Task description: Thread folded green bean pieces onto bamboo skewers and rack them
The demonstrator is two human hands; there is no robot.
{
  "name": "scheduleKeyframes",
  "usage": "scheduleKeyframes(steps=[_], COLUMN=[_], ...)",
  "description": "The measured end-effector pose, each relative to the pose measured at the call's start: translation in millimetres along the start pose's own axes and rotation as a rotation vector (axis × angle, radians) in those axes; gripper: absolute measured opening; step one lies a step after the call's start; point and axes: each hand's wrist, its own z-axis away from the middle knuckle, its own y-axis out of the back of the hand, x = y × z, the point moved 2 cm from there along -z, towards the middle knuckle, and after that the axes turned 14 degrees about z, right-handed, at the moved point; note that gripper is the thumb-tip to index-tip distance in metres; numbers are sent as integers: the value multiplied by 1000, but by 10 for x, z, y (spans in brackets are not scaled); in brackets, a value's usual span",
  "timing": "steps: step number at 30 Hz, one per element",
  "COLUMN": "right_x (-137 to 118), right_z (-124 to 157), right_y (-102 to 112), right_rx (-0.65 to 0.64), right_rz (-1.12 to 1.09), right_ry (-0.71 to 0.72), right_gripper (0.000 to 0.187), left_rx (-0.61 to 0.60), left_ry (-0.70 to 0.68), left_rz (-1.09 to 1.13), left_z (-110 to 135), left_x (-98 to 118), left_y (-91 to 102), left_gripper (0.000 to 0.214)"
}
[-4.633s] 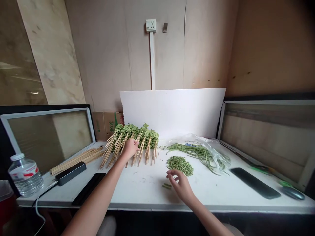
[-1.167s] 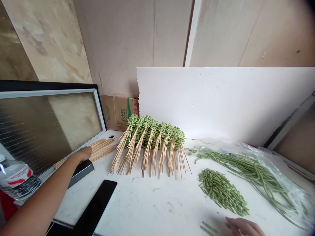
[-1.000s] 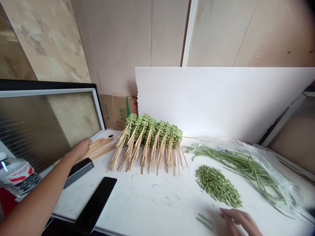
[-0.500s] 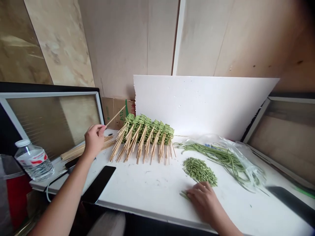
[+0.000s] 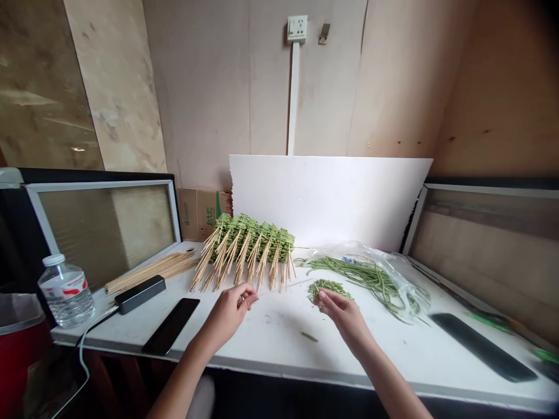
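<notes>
My left hand (image 5: 238, 305) is closed in a pinch on a thin bamboo skewer (image 5: 283, 286), which points right and is blurred. Facing it, my right hand (image 5: 343, 314) pinches a piece of green bean, mostly hidden by the fingertips. Behind that hand lies a pile of cut green beans (image 5: 334, 286). One loose bean piece (image 5: 310, 336) rests on the white table between the hands. Further back are stacked rows of skewered beans (image 5: 257, 235), their bare sticks fanned toward me.
Loose skewers (image 5: 151, 271) lie at left, near a black box (image 5: 140, 294), a phone (image 5: 172, 326) and a water bottle (image 5: 66, 294). Long uncut beans (image 5: 362, 273) lie partly in a clear bag (image 5: 404, 285) at right. A long dark flat object (image 5: 483, 346) is at far right.
My left hand has brought the skewer right and down to the middle. My right hand has lifted from the table by the bean pieces and moved toward it. The view has shifted.
</notes>
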Motion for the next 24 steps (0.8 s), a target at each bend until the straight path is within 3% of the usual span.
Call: scheduleKeyframes(steps=[4, 9, 24], right_x=[24, 23, -39], right_z=[84, 127, 228], right_y=[6, 12, -59], right_rx=[58, 61, 58], right_rz=[-280, -411, -309], right_ry=[-112, -120, -81], right_gripper=[45, 41, 42], left_rx=[-34, -54, -68], left_ry=[13, 14, 35], left_rz=[11, -5, -13], left_z=[84, 94, 110], left_x=[16, -28, -82], left_y=[-234, -319, -300], left_gripper=[26, 25, 30])
